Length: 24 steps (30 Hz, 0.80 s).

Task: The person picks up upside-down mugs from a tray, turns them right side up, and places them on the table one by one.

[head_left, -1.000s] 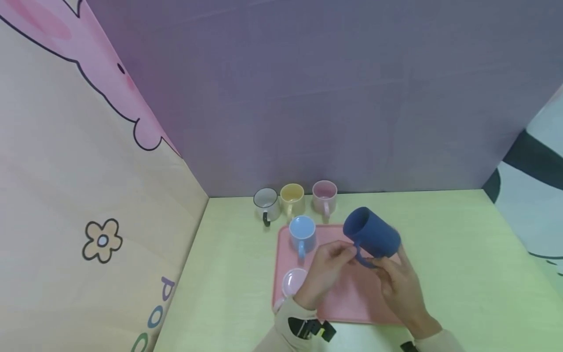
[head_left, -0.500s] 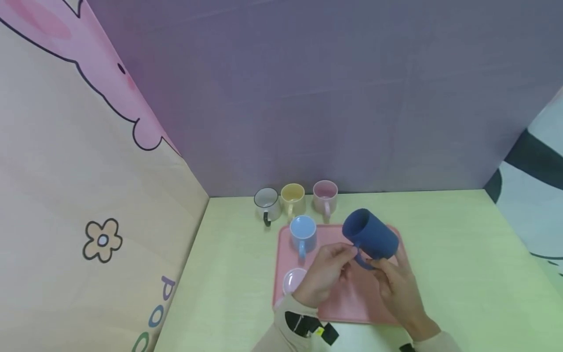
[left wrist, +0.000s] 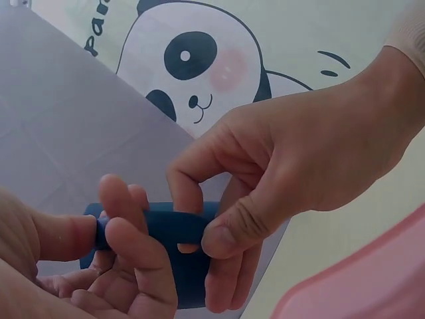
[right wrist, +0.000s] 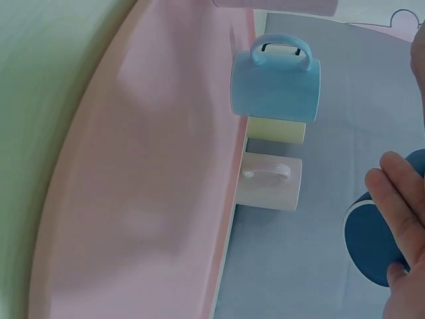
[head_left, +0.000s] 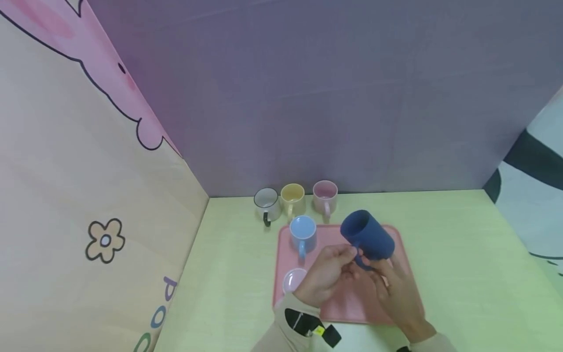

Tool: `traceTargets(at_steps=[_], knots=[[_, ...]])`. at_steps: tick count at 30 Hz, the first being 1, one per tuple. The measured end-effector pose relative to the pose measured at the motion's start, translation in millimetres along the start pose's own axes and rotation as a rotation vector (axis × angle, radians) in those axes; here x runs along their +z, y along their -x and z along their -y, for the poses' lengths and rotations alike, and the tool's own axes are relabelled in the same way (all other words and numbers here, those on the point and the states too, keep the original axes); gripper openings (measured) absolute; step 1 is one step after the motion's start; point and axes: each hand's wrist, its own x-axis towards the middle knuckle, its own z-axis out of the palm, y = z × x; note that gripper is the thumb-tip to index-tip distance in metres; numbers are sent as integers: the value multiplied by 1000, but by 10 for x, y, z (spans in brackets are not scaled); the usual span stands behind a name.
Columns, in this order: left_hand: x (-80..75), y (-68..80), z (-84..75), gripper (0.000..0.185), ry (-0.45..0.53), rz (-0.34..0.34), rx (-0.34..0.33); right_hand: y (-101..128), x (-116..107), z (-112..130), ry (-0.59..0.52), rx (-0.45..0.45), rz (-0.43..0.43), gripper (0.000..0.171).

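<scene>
A dark blue mug (head_left: 374,239) is held tilted above the right part of the pink tray (head_left: 352,305), its mouth facing up and left. My left hand (head_left: 324,276) pinches the upper end of its handle between thumb and fingers. My right hand (head_left: 399,298) grips the mug from the right; in the left wrist view its thumb presses at the handle's other end while its fingers lie along the body. The right wrist view shows the mug's base (right wrist: 370,242) with two fingers across it. On the tray's left side stand a light blue mug (head_left: 302,232) and a pale mug (head_left: 293,280), partly hidden by my left hand.
Behind the tray, along the back wall, stand a white mug (head_left: 267,203) with a black handle, a yellow mug (head_left: 292,198) and a pink mug (head_left: 325,195). The pale green table (head_left: 457,254) meets printed cloth walls at the left and right.
The dark blue mug has shifted slightly left and down, and my right hand has come left with it. My left hand keeps its pinch on the handle.
</scene>
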Motion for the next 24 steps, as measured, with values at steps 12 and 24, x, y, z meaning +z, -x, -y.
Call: traceTargets(at_steps=[12, 24], knots=[[1, 18, -116, 27, -217, 0, 76, 6, 52, -123, -79, -153, -135, 40], [18, 17, -167, 21, -330, -50, 106, 53, -122, -149, -34, -49, -60, 36]])
